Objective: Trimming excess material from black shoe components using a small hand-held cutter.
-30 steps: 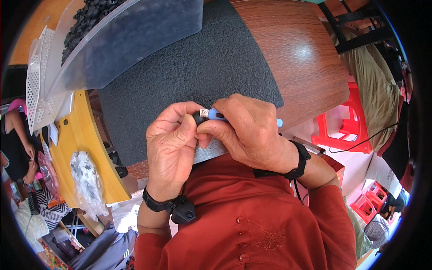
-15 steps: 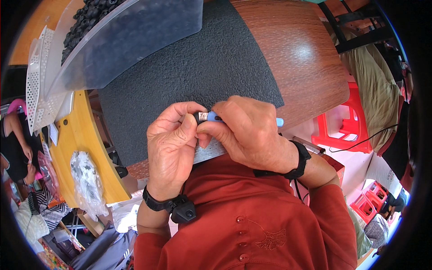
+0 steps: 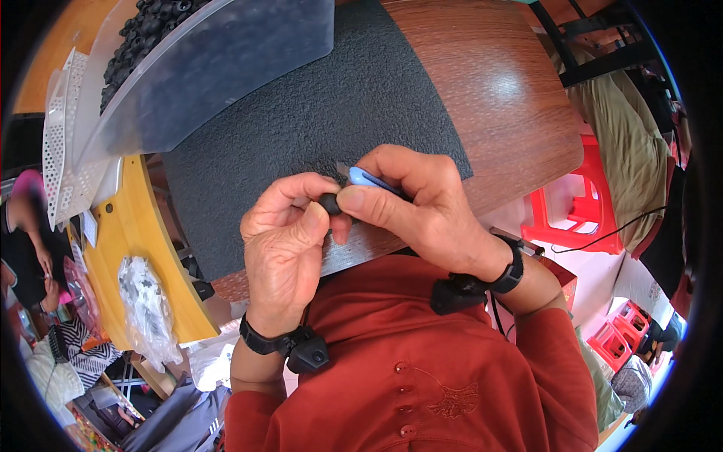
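Two hands meet in front of my chest, fingertips together over the near edge of a dark grey textured mat point(image 3: 316, 113). My left hand point(image 3: 286, 248) is curled, thumb and forefinger pinching a small black rounded part point(image 3: 329, 203). My right hand point(image 3: 422, 207) is closed around a slim blue tool point(image 3: 369, 179), whose tip points toward the black part; whether it touches the part I cannot tell, as my fingers cover the join. The black part sits right between the two thumbs, just above the mat's near edge.

Well beyond my left hand, up and to its left, a clear plastic tray point(image 3: 218, 68) lies tilted over the far corner of the mat, and it holds a heap of small black pieces point(image 3: 147, 30) like the one I pinch. Further left of that tray stands a white perforated basket point(image 3: 60, 143); what is in it I cannot see. Below and left of my left wrist, a crumpled clear plastic bag point(image 3: 147, 309) with dark bits inside lies against a yellow curved board point(image 3: 132, 233).

Beyond my right hand the mat ends and the brown wooden tabletop point(image 3: 504, 98) shows bare. Right of my right wrist, lower down, stands a red plastic stool point(image 3: 580, 218). Both wrists carry black bands with small black units.
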The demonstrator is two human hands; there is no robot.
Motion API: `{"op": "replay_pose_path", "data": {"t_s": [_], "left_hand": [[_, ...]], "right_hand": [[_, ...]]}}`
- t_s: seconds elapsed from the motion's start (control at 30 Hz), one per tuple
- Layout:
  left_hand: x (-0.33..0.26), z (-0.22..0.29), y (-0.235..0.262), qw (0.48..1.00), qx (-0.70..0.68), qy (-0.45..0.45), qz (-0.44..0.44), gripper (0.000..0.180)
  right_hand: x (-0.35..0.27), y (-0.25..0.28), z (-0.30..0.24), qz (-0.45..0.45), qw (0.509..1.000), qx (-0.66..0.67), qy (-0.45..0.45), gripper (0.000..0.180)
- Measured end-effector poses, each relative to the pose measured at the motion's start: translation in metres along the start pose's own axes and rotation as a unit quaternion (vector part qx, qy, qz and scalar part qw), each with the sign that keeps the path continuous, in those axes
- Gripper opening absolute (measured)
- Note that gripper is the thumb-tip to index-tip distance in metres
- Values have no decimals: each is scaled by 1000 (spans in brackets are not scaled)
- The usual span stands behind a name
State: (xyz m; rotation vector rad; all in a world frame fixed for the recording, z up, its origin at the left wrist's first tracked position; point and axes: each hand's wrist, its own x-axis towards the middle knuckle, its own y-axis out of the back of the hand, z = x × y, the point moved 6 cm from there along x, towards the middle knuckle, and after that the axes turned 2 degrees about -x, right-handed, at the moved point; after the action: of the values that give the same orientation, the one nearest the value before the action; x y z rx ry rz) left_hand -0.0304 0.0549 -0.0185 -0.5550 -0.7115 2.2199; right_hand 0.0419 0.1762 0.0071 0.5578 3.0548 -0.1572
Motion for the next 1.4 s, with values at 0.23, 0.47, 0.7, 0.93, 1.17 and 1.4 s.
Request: {"op": "replay_pose_path", "data": {"t_s": [0.23, 0.47, 0.7, 0.93, 1.17, 1.4], "left_hand": [[-3, 3, 3, 1000, -9, 13, 18, 24], [0, -7, -1, 996, -37, 72, 22, 18], [-2, 37, -17, 985, 168, -36, 28, 26], [26, 195, -19, 816, 448, -344, 127, 14], [96, 212, -14, 704, 674, -224, 32, 15], [120, 201, -27, 581, 797, -154, -56, 15]], "right_hand": [[1, 2, -7, 12, 996, -88, -4, 18], [-10, -8, -25, 37, 948, -230, 215, 16], [-3, 5, -48, 40, 931, -274, 238, 20], [71, 101, -119, 247, 873, -359, 220, 21], [134, 149, -130, 297, 800, -484, 193, 34], [102, 123, -97, 231, 867, -416, 148, 29]]}}
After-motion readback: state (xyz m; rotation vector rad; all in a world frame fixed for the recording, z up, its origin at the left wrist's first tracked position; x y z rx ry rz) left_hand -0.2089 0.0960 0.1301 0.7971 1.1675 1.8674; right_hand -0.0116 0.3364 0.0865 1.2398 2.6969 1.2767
